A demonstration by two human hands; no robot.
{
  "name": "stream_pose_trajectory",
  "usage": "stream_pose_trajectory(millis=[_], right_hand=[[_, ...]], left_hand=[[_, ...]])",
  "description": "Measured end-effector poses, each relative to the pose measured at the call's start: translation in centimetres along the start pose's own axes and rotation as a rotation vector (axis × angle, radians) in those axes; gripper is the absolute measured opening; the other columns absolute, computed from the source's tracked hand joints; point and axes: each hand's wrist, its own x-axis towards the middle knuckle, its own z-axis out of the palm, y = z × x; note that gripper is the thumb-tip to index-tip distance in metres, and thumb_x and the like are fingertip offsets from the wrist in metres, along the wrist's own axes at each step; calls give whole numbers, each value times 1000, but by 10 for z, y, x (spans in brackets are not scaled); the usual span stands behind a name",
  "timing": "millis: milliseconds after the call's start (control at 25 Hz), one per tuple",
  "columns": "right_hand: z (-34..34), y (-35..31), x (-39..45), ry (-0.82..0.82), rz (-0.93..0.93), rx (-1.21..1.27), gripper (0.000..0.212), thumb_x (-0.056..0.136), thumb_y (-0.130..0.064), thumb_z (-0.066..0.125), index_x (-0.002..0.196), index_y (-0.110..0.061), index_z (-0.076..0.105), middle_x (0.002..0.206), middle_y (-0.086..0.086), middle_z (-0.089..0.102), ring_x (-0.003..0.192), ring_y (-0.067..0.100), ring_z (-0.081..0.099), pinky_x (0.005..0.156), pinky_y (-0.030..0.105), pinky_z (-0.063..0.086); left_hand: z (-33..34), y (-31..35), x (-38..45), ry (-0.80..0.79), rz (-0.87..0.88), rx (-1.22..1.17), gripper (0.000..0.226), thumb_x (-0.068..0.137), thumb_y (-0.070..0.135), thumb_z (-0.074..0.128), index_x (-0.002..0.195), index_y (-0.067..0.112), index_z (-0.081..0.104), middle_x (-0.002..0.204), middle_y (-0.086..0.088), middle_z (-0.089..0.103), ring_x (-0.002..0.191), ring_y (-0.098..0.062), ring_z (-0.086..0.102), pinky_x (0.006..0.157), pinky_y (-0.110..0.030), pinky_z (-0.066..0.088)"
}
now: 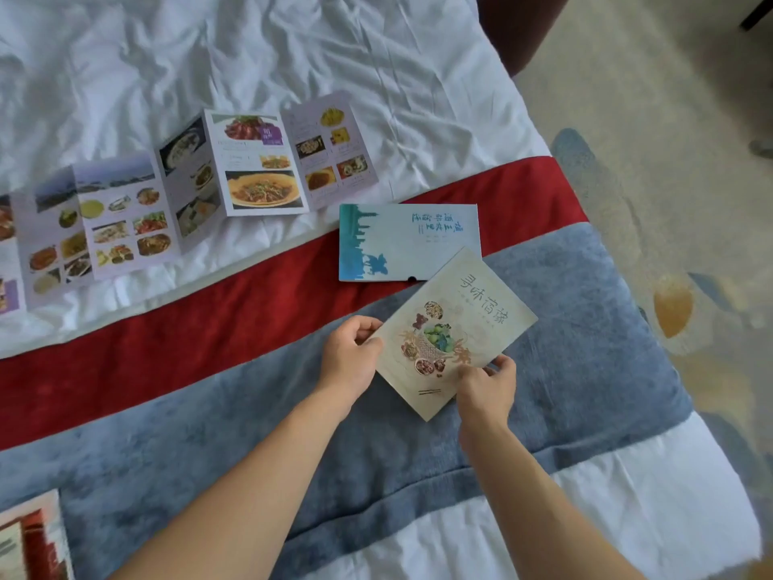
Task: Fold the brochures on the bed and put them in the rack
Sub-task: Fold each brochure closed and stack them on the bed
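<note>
On the bed (251, 56), the long accordion brochure (180, 190) lies fully unfolded across the far-left white sheet, so its folding is judged outstanding, and no rack is in view. A blue folded brochure (408, 240) lies flat on the red band, right of centre. The beige folded brochure (456, 328), nearest, overlaps it and is gripped at opposite edges by the left hand (351, 362) and right hand (487, 387); racking remains.
</note>
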Motion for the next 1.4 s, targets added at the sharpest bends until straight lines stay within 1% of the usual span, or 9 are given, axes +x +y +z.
stream_pose_trajectory(millis=[200, 360, 480, 600, 800, 960, 1200, 1320, 1400], right_hand=[[18, -11, 16, -4, 77, 68, 32, 86, 2, 51, 94, -29, 50, 104, 3, 64, 91, 23, 65, 72, 42, 60], [24, -10, 28, 0, 103, 4, 31, 87, 0, 50, 94, -29, 49, 102, 1, 62, 89, 20, 64, 60, 34, 53], [29, -4, 32, -4, 97, -22, 30, 86, -5, 52, 99, -32, 49, 100, -1, 62, 87, 15, 62, 58, 28, 48], [34, -1, 33, -6, 106, -21, 33, 86, -7, 52, 109, -30, 48, 99, -1, 63, 85, 13, 61, 58, 28, 46], [33, 0, 37, -20, 110, -45, 38, 84, -7, 52, 115, -29, 49, 98, -2, 64, 86, 13, 62, 60, 28, 46], [32, -1, 37, -45, 126, -35, 38, 83, -5, 51, 112, -30, 48, 99, -3, 64, 88, 13, 62, 59, 26, 46], [33, -6, 30, -48, 99, -35, 34, 85, -5, 50, 109, -28, 47, 101, -4, 61, 86, 12, 61, 58, 25, 45], [35, -4, 21, 8, 46, -46, 28, 88, -12, 50, 109, -29, 47, 98, -6, 61, 84, 12, 61, 57, 27, 47], [35, -1, 14, 28, -8, -85, 22, 88, -20, 53, 107, -30, 48, 95, -7, 62, 81, 12, 63, 59, 32, 51]], left_hand=[[-3, 25, 31, 172, 350, 378, 17, 84, 10, 62, 89, 25, 67, 90, 12, 63, 79, -9, 58, 73, -26, 49], [-15, 40, 61, 219, 615, 696, 34, 80, 5, 66, 112, 15, 64, 116, -4, 59, 105, -25, 53, 89, -41, 47], [-18, 43, 75, 121, 542, 867, 61, 79, 0, 61, 138, 16, 49, 149, -13, 37, 138, -35, 33, 111, -47, 36], [-22, 40, 80, 44, 434, 936, 73, 85, -4, 52, 150, 21, 32, 163, -12, 10, 149, -36, 14, 119, -45, 26], [-27, 41, 85, 67, 469, 801, 48, 96, 8, 54, 143, 16, 46, 162, -8, 22, 143, -26, 35, 107, -42, 44], [-29, 42, 85, 141, 563, 771, 21, 94, 15, 61, 113, 8, 59, 138, -9, 46, 119, -28, 53, 87, -46, 54], [-33, 44, 80, 306, 761, 1047, 8, 92, 20, 61, 90, 13, 60, 126, -13, 54, 115, -32, 50, 80, -43, 48], [-42, 31, 68, 250, 882, 1200, 8, 91, 17, 61, 96, 10, 60, 124, -13, 57, 119, -32, 51, 87, -45, 45], [-49, 17, 58, 202, 914, 1290, 9, 90, 11, 62, 97, 9, 58, 109, -11, 60, 101, -30, 56, 79, -42, 45]])
